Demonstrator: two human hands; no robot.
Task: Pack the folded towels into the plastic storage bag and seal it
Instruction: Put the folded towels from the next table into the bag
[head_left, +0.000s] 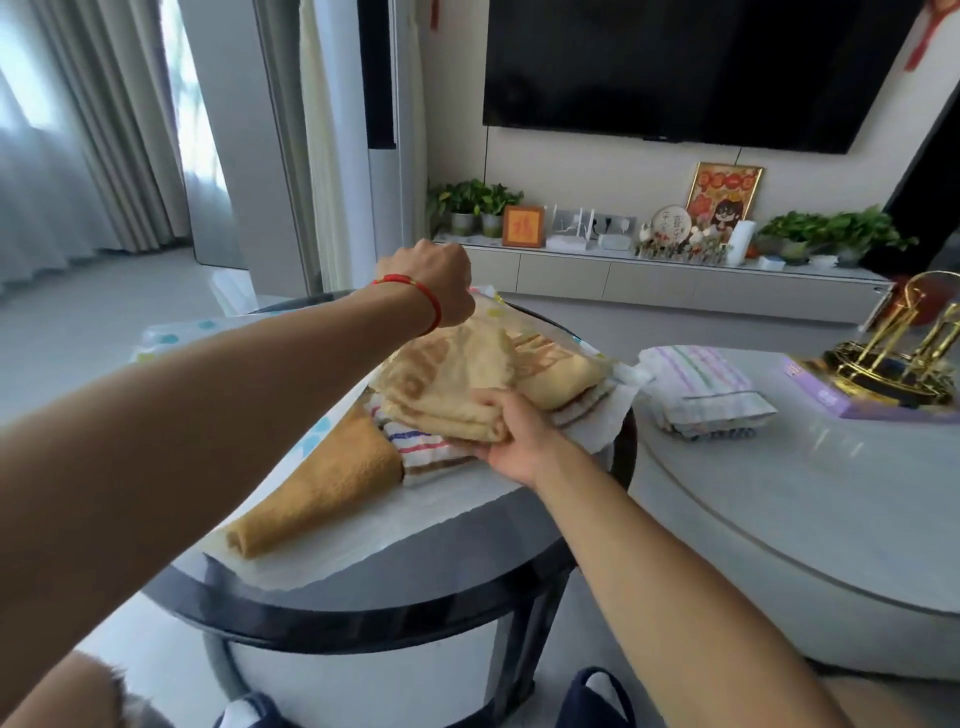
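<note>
A clear plastic storage bag with coloured dots lies across the round dark-rimmed side table. My left hand, with a red string at the wrist, is curled round the bag's upper flap at the far side and holds it up. My right hand grips the near edge of a folded pale yellow towel, which lies partly inside the bag's mouth. Beneath it lies a striped towel. A mustard-coloured towel lies at the front left.
A second folded striped towel sits on the larger grey coffee table to the right, near a gold rack on a purple box. A TV cabinet with plants stands at the far wall. My slippered feet show below.
</note>
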